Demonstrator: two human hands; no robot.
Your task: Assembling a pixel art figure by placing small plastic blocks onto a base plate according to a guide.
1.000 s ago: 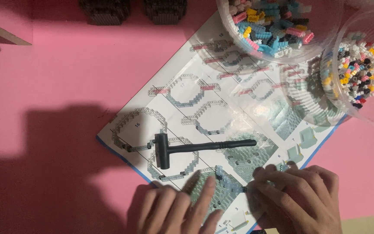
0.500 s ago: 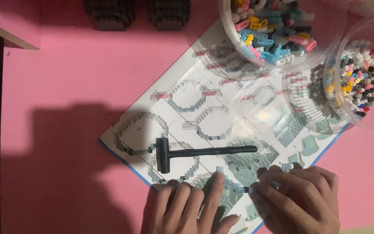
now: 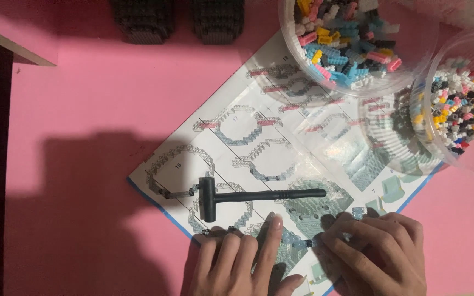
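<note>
Two hands work low on the printed instruction sheet point(image 3: 281, 148), which lies cornerwise on the pink tabletop point(image 3: 83, 109). The left hand point(image 3: 237, 263) lies flat with its fingers spread and its index finger stretched out, the tip pressing on a pale blue-grey brick assembly point(image 3: 289, 241) that rests on the sheet between the hands. The right hand point(image 3: 374, 255) has its fingers curled inward, the tips pinched near a small blue brick point(image 3: 316, 241) at the assembly's right edge; whether they truly grip it or only push it I cannot tell. A second ago the left hand's fingers lay spread over the assembly, covering most of it; half a second ago they had gathered in, and now only the extended index finger bears down on it while the right hand's fingertips have closed toward the same spot, which suggests one piece is being seated with the assembly steadied. A small black hammer point(image 3: 248, 196) lies untouched just above the hands, its place on the sheet unchanged, its head to the left and its handle pointing right. A clear bowl of mixed pink, blue and yellow bricks point(image 3: 346, 38) sits over the sheet's upper corner, and another clear tub of tiny many-coloured pieces point(image 3: 456, 109) stands at the right. Two dark brick-built blocks point(image 3: 176, 19) stand at the top edge.
</note>
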